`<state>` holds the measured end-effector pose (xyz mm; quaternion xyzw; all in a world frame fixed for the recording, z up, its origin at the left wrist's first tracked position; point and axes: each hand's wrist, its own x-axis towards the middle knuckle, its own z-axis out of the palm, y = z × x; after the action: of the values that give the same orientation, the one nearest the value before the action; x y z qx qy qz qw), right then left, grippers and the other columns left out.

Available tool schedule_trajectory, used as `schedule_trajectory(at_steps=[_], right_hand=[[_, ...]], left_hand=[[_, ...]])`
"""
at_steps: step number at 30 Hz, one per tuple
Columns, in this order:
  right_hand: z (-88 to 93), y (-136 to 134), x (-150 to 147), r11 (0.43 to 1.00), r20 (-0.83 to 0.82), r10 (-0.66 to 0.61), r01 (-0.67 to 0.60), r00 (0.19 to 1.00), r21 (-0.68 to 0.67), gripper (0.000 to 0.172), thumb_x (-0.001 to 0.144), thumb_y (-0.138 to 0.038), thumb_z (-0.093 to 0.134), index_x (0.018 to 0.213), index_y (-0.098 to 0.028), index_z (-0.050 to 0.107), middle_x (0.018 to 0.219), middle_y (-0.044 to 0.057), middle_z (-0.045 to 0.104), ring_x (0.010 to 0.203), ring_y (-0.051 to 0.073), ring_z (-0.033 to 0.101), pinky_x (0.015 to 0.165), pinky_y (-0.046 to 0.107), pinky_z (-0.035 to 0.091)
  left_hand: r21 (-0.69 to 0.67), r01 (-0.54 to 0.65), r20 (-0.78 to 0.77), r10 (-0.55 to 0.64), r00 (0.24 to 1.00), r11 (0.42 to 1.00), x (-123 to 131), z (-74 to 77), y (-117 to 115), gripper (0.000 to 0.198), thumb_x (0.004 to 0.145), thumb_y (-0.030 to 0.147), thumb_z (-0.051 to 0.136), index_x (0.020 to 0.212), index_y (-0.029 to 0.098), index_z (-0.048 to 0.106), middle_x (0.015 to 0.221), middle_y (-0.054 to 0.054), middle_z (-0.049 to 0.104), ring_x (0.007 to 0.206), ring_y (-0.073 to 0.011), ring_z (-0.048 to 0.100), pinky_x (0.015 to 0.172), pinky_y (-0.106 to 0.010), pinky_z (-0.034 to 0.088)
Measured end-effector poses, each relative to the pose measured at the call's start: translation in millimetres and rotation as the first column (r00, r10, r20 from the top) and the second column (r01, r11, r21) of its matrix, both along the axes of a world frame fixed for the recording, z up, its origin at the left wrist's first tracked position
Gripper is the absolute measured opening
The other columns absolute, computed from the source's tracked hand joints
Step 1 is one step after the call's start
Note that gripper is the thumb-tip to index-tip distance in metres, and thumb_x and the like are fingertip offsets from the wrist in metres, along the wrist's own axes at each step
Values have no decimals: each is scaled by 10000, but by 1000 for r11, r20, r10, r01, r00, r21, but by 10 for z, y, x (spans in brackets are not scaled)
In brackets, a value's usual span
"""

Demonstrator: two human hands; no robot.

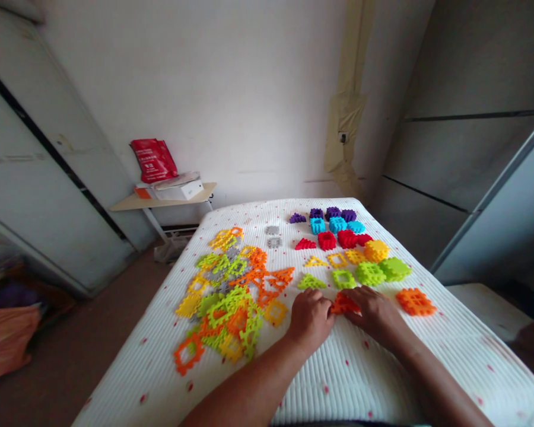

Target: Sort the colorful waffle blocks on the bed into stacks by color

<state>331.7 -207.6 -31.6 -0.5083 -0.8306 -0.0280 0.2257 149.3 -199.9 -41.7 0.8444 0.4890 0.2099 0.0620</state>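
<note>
Near the front of the table, my left hand (311, 315) and my right hand (372, 308) close around an orange plastic interlocking piece (345, 303). Fingers cover parts of it, so its full outline is hidden. Just beyond the hands lie a green triangular piece (311, 281) and a green square frame piece (343, 279). Right of my right hand is a stack of orange square pieces (416, 302). To the left spreads a loose pile of orange, green, yellow and grey pieces, with an orange frame piece (189, 354) at its near edge.
Sorted stacks stand behind the hands: green (395, 269), yellow (376, 249), red (347, 238), light blue (337, 224) and purple (333, 213). Two grey pieces (273, 230) lie mid-table on the white quilted cover (329, 379). A side table (133, 203) holds a red bag (153, 160).
</note>
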Motion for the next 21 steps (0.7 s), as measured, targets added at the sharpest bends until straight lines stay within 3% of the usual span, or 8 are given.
schedule_trajectory(at_steps=[6, 8, 10, 14, 18, 21], right_hand=[[-19, -30, 43, 994, -18, 19, -17, 1000, 106, 306, 787, -274, 610, 1078, -180, 624, 955, 98, 687, 861, 243, 638, 736, 365, 516], [-7, -53, 58, 982, -67, 46, -32, 997, 186, 274, 823, -316, 587, 1062, -190, 627, 983, 101, 680, 882, 240, 635, 756, 372, 512], [18, -79, 58, 961, -122, 59, -24, 991, 275, 211, 851, -327, 562, 1000, -200, 640, 947, 92, 682, 854, 226, 635, 762, 371, 505], [60, -124, 6, 922, -202, 81, 4, 976, 388, 130, 867, -277, 547, 927, -207, 639, 853, 70, 682, 773, 197, 633, 723, 342, 504], [49, -146, -51, 905, -214, 118, -16, 970, 425, 96, 871, -216, 542, 919, -205, 624, 844, 61, 684, 771, 184, 635, 723, 323, 509], [27, -142, -54, 901, -205, 147, -46, 968, 431, 92, 862, -192, 549, 924, -199, 616, 824, 53, 678, 738, 171, 633, 706, 313, 513]], left_hand=[[-32, -19, 96, 22, 995, 999, -93, 5, -11, 174, 752, 289, 620, 900, 227, 687, 879, -42, 674, 880, -196, 599, 793, -308, 469], [-40, -68, 108, 72, 991, 997, -244, 107, 65, 226, 776, 227, 568, 974, 240, 678, 936, -33, 681, 911, -174, 604, 816, -281, 461], [-34, -199, 56, 201, 978, 979, -463, 259, 207, 250, 816, 215, 499, 988, 243, 677, 961, -41, 683, 947, -168, 603, 835, -277, 447], [-58, -554, -219, 531, 819, 831, -941, 530, 618, 363, 857, 424, 417, 943, 202, 691, 984, -106, 680, 946, -226, 617, 789, -324, 453], [-95, -671, -305, 620, 723, 735, -1190, 568, 976, 458, 779, 501, 492, 909, 115, 701, 981, -209, 668, 932, -317, 630, 727, -379, 472], [-112, -696, -339, 631, 698, 709, -1203, 518, 1112, 452, 711, 505, 568, 918, 125, 699, 1029, -211, 658, 956, -321, 628, 730, -369, 473]])
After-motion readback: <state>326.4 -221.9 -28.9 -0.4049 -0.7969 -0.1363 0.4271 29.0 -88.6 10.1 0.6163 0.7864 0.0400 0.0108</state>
